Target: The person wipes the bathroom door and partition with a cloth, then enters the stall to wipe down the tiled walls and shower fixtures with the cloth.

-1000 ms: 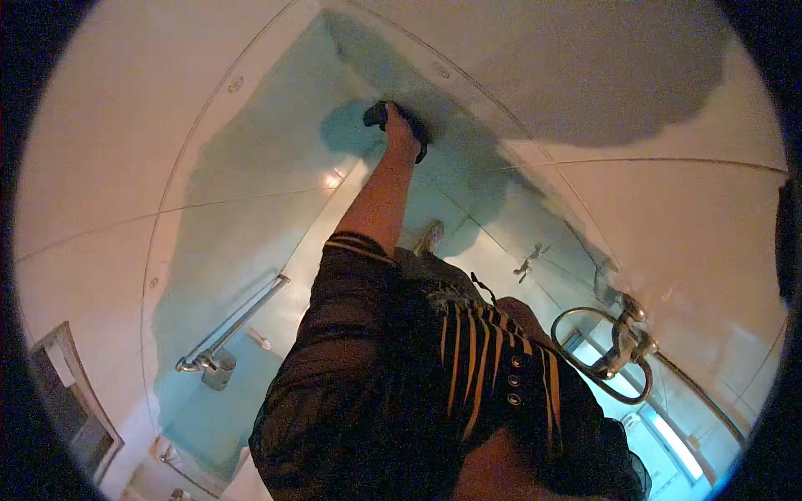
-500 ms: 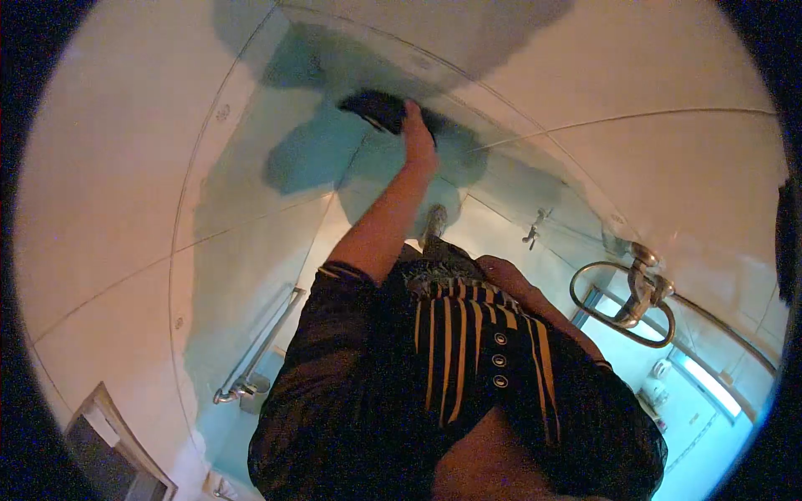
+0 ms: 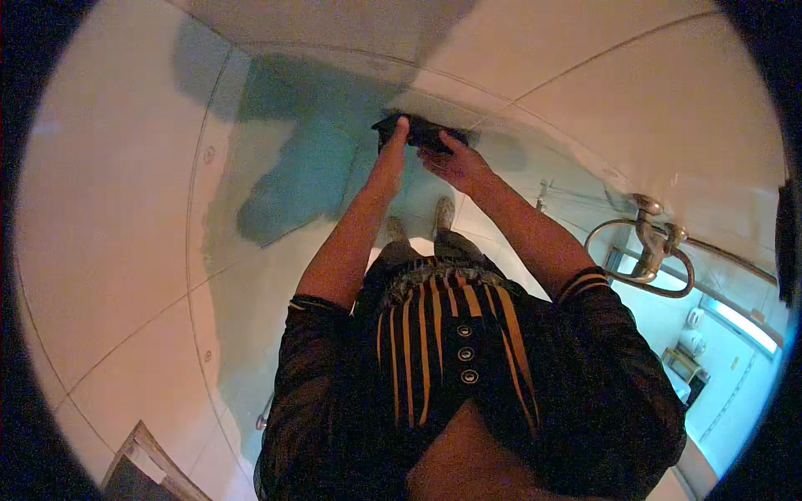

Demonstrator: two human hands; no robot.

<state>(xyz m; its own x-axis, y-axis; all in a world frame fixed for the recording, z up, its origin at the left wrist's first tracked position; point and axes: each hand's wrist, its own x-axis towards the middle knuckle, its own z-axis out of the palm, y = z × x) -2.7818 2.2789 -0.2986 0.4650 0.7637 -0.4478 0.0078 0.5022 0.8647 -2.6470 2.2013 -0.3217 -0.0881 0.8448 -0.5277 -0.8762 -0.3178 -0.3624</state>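
In the head view, a black, soft-looking item [image 3: 428,132], perhaps a folded cloth, is in front of me near the tiled wall. My left hand [image 3: 393,150] grips its left part, with the thumb lying over the near face. At its right part, my right hand [image 3: 459,167] closes on it with the thumb on top and the fingers below. The dim light hides its exact kind, and I cannot tell if it touches the wall. Both forearms stretch forward from black sleeves with yellow bands.
A metal mixer tap [image 3: 652,242] with a looped hose juts from the wall on the right. Nearer the middle is a small tap [image 3: 543,194]. Below my hands, two shoes [image 3: 444,213] stand on the floor. A dark framed panel [image 3: 138,472] shows at lower left.
My right hand has come up from beside my body and taken hold of the black item. My left hand has moved slightly left and down, still holding it. The camera view has shifted.
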